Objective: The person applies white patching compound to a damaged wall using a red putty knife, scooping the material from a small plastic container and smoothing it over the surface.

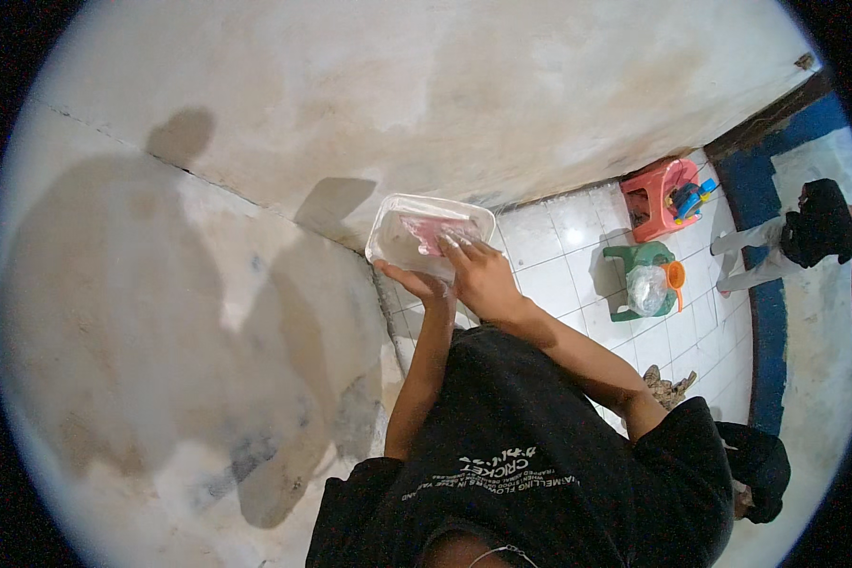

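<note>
A white plastic tub (381, 227) with rounded corners is held up in front of me, near the corner of two walls. My left hand (417, 281) supports it from the near side, palm against its edge. My right hand (481, 275) reaches over the rim and grips a flat pink piece (428, 232) inside the tub. White paste or powder smears the pink piece and my right fingertips. Whether the pink piece is a scraper or something softer I cannot tell.
Stained pale walls (284, 114) stand ahead and to the left. On the white tiled floor (549, 284) at right are a pink stool (642, 194) with a blue-yellow tool and a green stool (623, 254) bearing a clear bag and orange dipper. Two people in black are at right.
</note>
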The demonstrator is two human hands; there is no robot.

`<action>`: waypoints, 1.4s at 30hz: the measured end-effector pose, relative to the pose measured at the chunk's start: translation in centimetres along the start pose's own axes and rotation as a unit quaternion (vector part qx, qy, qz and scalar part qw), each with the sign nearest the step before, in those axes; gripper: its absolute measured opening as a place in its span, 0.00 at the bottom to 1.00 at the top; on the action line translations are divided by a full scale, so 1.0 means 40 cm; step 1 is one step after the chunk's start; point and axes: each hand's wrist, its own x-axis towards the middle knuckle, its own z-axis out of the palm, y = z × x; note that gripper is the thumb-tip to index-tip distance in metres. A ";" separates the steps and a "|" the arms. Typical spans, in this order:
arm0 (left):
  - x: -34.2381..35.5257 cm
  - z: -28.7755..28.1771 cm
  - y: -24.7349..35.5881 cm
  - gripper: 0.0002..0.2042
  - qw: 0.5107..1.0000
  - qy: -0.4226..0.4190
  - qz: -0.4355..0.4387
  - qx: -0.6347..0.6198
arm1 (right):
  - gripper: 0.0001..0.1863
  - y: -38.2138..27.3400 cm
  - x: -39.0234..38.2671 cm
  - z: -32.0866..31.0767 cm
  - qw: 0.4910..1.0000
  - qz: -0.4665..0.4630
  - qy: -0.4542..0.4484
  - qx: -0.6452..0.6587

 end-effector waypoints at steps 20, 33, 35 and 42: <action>-0.038 0.109 0.047 0.31 0.996 -0.005 -0.083 0.024 | 0.07 -0.031 0.164 -0.116 0.995 0.040 -0.091 0.025; -0.036 0.076 0.051 0.36 0.976 -0.049 -0.209 0.021 | 0.18 -0.018 0.140 -0.080 0.992 0.063 -0.102 0.025; -0.039 0.083 0.046 0.36 0.976 -0.043 -0.213 0.018 | 0.17 0.001 0.136 -0.067 0.993 0.031 -0.113 -0.010; -0.027 0.064 0.032 0.35 0.978 -0.049 -0.200 0.006 | 0.06 -0.044 0.136 -0.097 0.993 0.069 -0.075 0.057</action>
